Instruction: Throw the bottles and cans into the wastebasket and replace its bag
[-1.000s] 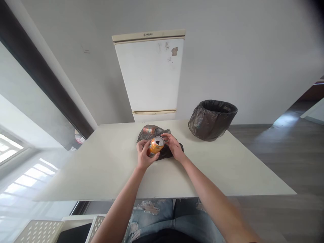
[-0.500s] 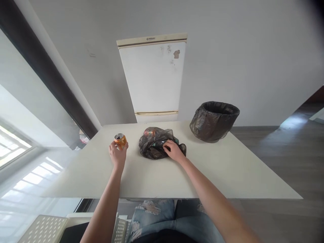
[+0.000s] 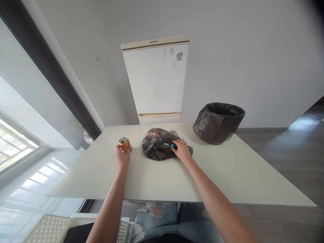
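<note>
An orange drink can [image 3: 125,145], its top facing up, is on the left part of the white table [image 3: 157,180]. My left hand [image 3: 122,156] is closed around its near side. In the middle lies a crumpled black plastic bag [image 3: 154,153], with a reddish can [image 3: 152,134] showing through the film at its back left. My right hand [image 3: 181,148] reaches to the bag's right side and grips the green-capped end of a dark bottle [image 3: 165,145]. The bottle lies on its side, and part of it is hidden by the bag.
A bin lined with a black bag [image 3: 217,125] stands at the table's back right. Behind the table is a white refrigerator [image 3: 157,81] against the wall. Below the near edge at left sits a perforated plastic container [image 3: 48,227].
My right hand has shifted slightly right and now grips the bottle's green-capped end, which shows more clearly. My left hand still holds the orange can. The view has turned slightly.
</note>
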The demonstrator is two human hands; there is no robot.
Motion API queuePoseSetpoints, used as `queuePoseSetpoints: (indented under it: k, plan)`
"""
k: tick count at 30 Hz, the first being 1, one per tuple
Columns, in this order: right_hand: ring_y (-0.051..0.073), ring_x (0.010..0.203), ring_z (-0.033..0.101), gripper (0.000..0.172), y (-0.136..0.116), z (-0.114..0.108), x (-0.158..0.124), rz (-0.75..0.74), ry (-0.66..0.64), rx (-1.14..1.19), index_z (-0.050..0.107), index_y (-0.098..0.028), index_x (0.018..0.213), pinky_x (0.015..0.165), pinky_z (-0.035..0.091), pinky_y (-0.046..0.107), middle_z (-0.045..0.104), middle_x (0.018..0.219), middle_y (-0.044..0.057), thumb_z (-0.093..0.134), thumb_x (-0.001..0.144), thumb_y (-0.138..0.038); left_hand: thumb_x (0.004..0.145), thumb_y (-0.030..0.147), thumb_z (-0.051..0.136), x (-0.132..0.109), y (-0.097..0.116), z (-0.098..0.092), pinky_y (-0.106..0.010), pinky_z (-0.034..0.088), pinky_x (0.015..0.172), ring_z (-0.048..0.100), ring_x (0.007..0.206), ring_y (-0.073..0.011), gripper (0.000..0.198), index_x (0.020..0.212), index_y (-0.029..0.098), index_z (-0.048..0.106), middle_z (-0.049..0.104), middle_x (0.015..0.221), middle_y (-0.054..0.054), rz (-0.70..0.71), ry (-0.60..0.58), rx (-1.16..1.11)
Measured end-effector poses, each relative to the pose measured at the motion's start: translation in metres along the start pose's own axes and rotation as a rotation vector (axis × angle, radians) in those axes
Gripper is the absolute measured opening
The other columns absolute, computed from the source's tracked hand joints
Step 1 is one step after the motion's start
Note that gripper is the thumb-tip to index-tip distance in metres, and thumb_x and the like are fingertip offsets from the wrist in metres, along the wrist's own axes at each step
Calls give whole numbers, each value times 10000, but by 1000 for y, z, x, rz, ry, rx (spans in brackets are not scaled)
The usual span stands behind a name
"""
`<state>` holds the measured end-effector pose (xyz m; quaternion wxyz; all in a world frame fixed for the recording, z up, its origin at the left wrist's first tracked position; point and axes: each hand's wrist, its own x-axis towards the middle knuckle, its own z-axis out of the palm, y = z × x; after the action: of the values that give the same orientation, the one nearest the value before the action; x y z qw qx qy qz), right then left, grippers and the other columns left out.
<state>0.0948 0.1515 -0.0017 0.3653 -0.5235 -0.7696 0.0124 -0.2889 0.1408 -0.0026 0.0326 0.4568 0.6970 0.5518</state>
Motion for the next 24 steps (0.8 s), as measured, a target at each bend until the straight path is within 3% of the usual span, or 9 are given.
queuePoseSetpoints:
  k: [5,9,12,17,24]
  plan:
    - [370,1091,604,284,-4,1,1,3,-41,10,749,-217,1144,865,545,514,737,1091,135,766,860,-212,759,530,841,-4,2,-4,-568,485,1055,571,1311,-376,702,1290,231,493,563,1355,-183,26,15,-8]
    - [353,1074,626,251,-9,-2,0,12,-45,64,720,-234,1109,859,537,486,757,1069,108,734,860,-203,959,526,612,-9,9,-10,-511,484,1067,557,1294,-305,437,1252,221,498,541,1316,-150,99,37,-18]
    - [322,1050,640,258,-14,-6,0,38,-7,115,674,-249,1149,877,541,457,750,1041,93,687,891,-244,980,450,567,-12,16,-13,-473,492,1044,558,1249,-286,309,1178,218,516,561,1242,-134,165,43,-18]
    - [277,1011,631,229,-21,-16,0,57,183,282,602,-243,1173,890,536,418,681,1076,90,596,956,-317,983,359,521,-18,29,-15,-541,379,1147,519,1278,-311,203,1124,214,537,573,1263,-155,249,96,16]
    - [249,1011,626,332,-25,-28,-1,76,464,491,624,-247,1302,873,523,392,618,1187,104,471,1068,-427,971,332,513,-23,35,-18,-561,399,1116,552,1211,-321,202,1111,191,550,583,1209,-168,354,166,67]
